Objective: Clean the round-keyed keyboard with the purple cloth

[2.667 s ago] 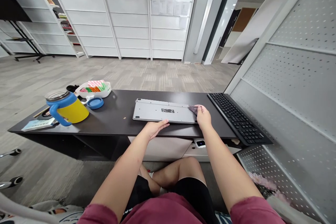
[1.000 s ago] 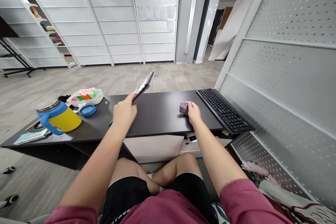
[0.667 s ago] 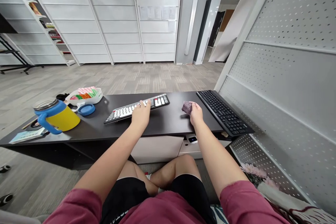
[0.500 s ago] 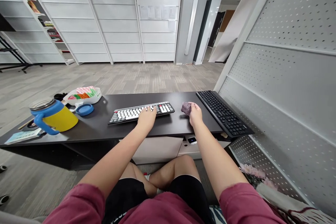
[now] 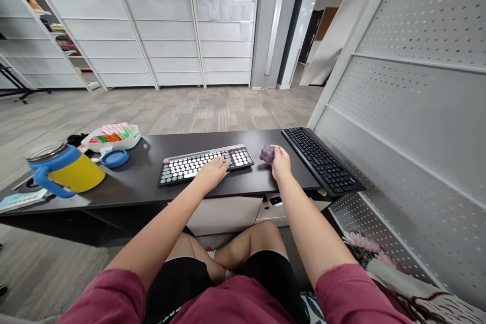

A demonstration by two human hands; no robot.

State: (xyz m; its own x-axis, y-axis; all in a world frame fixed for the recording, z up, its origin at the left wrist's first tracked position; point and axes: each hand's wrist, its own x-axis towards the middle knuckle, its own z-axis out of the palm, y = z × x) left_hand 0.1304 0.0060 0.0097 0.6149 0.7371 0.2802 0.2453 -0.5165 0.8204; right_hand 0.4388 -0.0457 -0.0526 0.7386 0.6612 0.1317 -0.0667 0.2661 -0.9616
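A keyboard with round white keys (image 5: pixel 190 164) lies keys-up on the dark desk (image 5: pixel 144 182). My left hand (image 5: pixel 212 172) rests flat on its near right part, fingers stretched out. My right hand (image 5: pixel 281 161) is closed on a small crumpled purple cloth (image 5: pixel 267 153), which sits on the desk just right of that keyboard. A black keyboard (image 5: pixel 321 159) lies at the desk's right end, angled away, a short way from my right hand.
At the desk's left stand a yellow mug with blue handle and lid rim (image 5: pixel 64 172), a blue round lid (image 5: pixel 114 158) and a white tray of coloured items (image 5: pixel 112 135). A white perforated panel (image 5: pixel 410 111) leans at the right. White shelving (image 5: pixel 170 30) lines the far wall.
The keyboard lay face down while my right hand wiped its back. My left hand lifted it, flipped it keys-up and set it down. The cloth stayed in my right hand.
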